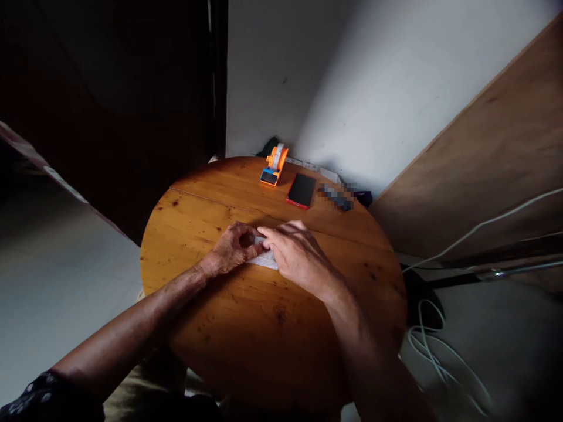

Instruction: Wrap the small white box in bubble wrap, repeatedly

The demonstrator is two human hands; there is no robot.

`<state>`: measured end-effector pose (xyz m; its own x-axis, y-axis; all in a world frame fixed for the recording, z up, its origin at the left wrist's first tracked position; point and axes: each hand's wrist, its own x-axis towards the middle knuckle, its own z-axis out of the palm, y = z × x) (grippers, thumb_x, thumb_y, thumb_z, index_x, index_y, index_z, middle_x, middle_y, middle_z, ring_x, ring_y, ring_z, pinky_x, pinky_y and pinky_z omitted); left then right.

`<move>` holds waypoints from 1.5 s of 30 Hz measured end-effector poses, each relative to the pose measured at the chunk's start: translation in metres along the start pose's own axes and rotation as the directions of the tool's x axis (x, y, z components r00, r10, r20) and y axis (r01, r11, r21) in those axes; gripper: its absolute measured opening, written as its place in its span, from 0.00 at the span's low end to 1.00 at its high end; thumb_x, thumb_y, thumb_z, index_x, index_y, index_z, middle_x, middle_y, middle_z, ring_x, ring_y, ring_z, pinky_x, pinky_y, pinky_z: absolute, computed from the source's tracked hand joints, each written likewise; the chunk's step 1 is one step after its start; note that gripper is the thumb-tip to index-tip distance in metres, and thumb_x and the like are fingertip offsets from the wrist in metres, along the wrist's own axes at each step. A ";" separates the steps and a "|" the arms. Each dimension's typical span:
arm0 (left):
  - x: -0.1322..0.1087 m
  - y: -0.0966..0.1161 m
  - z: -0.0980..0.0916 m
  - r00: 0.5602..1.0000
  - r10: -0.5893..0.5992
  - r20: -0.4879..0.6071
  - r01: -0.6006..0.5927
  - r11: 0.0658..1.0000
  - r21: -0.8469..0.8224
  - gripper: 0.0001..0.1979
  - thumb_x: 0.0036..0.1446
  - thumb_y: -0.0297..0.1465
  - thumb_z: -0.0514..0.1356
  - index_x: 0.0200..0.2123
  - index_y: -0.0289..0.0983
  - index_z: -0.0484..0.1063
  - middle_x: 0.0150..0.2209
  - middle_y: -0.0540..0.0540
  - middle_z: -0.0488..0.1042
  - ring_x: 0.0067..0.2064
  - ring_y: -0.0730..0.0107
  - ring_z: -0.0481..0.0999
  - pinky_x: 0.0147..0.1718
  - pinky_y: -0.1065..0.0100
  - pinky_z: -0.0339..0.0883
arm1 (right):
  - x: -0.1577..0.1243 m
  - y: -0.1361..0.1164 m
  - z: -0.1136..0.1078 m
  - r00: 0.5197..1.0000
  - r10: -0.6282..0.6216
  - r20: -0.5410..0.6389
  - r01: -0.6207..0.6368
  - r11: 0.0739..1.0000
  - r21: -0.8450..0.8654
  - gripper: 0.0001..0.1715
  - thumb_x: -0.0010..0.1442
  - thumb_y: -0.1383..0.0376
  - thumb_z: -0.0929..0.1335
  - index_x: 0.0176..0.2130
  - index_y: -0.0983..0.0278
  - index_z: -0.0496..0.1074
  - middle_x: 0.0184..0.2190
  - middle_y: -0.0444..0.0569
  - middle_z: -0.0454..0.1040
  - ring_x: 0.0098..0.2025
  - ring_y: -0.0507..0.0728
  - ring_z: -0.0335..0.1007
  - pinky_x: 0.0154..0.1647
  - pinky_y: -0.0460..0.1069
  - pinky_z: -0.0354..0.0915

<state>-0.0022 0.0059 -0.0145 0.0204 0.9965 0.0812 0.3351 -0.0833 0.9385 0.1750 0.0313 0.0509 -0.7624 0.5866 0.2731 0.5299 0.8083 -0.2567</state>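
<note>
Centre frame, the left hand (231, 249) and right hand (299, 255) meet, fingers curled over a small white sheet (264, 262); whether they're gripping, can't tell!

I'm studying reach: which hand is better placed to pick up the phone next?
Probably the right hand: it is nearer the phone, just below it in view, while the left hand is farther left. Both are at the pale sheet.
</note>
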 end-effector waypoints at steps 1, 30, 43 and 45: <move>0.000 0.000 0.000 1.000 -0.003 -0.001 0.003 1.000 -0.003 0.18 0.49 0.42 0.66 0.39 0.35 0.75 0.36 0.44 0.75 0.36 0.68 0.72 0.33 0.67 0.66 | 0.000 0.001 0.001 1.000 0.001 -0.016 -0.001 1.000 0.015 0.20 0.59 0.77 0.64 0.47 0.62 0.74 0.39 0.49 0.81 0.43 0.60 0.76 0.50 0.57 0.64; 0.002 0.000 -0.009 0.984 -0.152 -0.087 0.107 0.915 -0.389 0.21 0.46 0.34 0.63 0.46 0.36 0.72 0.41 0.44 0.77 0.42 0.62 0.75 0.39 0.65 0.69 | -0.004 0.014 0.022 0.982 0.070 0.177 -0.099 0.982 0.160 0.45 0.54 0.66 0.71 0.66 0.57 0.56 0.62 0.54 0.67 0.60 0.66 0.67 0.60 0.63 0.63; 0.004 0.005 -0.009 0.970 -0.222 -0.101 0.162 0.897 -0.412 0.19 0.42 0.33 0.61 0.41 0.37 0.72 0.33 0.47 0.74 0.35 0.66 0.73 0.34 0.67 0.67 | -0.007 0.024 -0.012 0.992 0.062 0.112 -0.091 0.957 0.277 0.14 0.54 0.72 0.70 0.41 0.59 0.74 0.44 0.47 0.78 0.46 0.59 0.74 0.51 0.56 0.68; 0.004 0.006 -0.010 0.965 -0.230 -0.123 0.163 0.900 -0.403 0.18 0.41 0.32 0.61 0.40 0.37 0.72 0.32 0.47 0.74 0.34 0.66 0.73 0.34 0.67 0.67 | -0.006 0.024 -0.011 0.993 0.037 0.113 -0.067 0.959 0.276 0.12 0.53 0.74 0.69 0.37 0.60 0.74 0.42 0.47 0.77 0.44 0.58 0.73 0.50 0.55 0.68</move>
<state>-0.0093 0.0096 -0.0055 -0.1734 0.9802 -0.0958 -0.0748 0.0839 0.9937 0.1962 0.0476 0.0533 -0.7797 0.6063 0.1566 0.4565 0.7215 -0.5207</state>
